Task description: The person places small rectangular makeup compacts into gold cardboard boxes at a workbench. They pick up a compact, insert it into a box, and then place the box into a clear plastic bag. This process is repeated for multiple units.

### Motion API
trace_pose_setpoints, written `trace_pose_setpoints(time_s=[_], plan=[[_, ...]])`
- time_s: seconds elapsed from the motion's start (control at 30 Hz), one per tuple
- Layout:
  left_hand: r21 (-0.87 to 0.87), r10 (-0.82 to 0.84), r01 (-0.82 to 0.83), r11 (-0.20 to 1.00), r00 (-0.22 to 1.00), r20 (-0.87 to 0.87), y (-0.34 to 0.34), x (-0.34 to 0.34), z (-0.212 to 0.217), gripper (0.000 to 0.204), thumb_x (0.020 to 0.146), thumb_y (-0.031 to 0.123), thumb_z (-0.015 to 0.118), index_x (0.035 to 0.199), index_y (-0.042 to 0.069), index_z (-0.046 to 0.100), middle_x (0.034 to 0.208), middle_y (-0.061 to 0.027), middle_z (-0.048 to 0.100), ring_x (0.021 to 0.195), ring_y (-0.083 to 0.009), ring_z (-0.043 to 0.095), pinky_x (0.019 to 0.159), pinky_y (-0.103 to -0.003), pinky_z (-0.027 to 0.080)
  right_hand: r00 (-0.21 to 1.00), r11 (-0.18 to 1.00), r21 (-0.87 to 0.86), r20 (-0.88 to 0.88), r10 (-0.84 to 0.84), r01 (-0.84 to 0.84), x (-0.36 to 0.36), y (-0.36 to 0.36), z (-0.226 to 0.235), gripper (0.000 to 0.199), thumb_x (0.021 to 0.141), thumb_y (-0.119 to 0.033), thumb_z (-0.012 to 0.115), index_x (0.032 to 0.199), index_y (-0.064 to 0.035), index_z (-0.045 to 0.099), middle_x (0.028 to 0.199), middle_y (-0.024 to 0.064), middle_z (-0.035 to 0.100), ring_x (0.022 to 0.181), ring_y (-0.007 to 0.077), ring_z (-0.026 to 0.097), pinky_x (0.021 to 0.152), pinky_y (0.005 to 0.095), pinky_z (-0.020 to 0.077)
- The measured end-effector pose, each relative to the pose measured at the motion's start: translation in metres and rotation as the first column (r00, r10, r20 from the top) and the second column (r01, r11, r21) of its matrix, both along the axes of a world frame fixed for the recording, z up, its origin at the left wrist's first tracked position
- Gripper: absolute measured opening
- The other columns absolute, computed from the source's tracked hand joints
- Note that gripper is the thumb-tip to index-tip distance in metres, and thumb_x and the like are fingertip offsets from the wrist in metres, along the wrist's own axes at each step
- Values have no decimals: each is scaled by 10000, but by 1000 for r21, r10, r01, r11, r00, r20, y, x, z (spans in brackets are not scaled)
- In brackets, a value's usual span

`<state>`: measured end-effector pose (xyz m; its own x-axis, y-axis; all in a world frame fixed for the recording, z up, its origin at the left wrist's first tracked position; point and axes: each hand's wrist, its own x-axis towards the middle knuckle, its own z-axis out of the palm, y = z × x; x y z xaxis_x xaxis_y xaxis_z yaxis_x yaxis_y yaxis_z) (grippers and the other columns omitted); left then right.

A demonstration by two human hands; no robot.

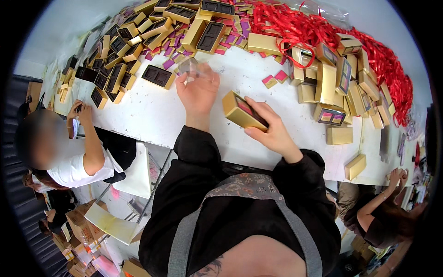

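Note:
My right hand [273,129] is closed around a gold box [236,112] above the table, thumb below and fingers over the top. Pink and gold pieces show inside its dark upper face. To the left, my left hand [198,94] is raised with curled fingers, and a clear plastic piece [188,65] sticks out beyond the fingertips, apparently pinched. Just left of that hand an open gold box with a black two-slot insert [158,76] lies on the table. Two pink and gold squares [281,76] rest beyond the right hand.
Many open gold boxes [115,78] with black inserts pile up at left. Filled gold boxes [326,83] stack at right beside tangled red ribbons [300,23]. Pink and purple squares [235,34] cover the far middle of the white table [152,117]. Co-workers sit at both sides.

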<state>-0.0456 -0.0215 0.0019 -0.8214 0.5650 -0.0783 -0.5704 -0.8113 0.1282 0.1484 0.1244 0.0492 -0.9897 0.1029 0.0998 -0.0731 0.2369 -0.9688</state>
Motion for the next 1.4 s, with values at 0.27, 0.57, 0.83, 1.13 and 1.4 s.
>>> trace_pose_setpoints(time_s=[0.27,0.57,0.83,1.13,1.4], plan=[[-347,270,-241,906,962,35,29,10,15,569,807,617,661,1015,94,577,948,-69,605,873,-230,606,861,-394,517,958,956,66,-8,-287,287,-4,-23,-22,645,811,-228,765,1353,9,508,1073,167,613,926,252,643,817,324,513],[-196,189,-182,964,982,16,41,30,31,338,780,310,661,999,66,583,1105,-118,594,1061,-282,584,1083,-537,368,886,858,222,-70,-459,463,-5,-17,-30,592,810,-265,755,1293,21,565,1090,174,629,966,291,643,801,351,528],[-14,61,-62,998,997,-38,23,17,12,310,766,299,639,983,81,600,1061,-99,582,1038,-261,556,996,-461,423,968,884,434,-241,-74,176,28,-10,16,600,652,-236,821,1221,-148,650,1129,104,612,952,302,613,799,387,532],[94,51,-47,994,998,-40,29,12,24,466,809,565,700,955,124,662,1105,-56,581,978,-229,567,887,-404,477,893,840,367,-362,-267,400,21,-2,0,604,609,-163,848,1186,-135,673,1116,98,607,920,284,591,786,376,520],[5,118,-124,992,929,-350,29,13,26,525,715,586,755,1014,171,637,1209,-51,568,1065,-227,571,891,-413,494,817,729,416,-461,-346,544,16,-8,-10,577,628,-168,862,1162,-80,662,1118,128,601,922,307,589,784,380,521]])
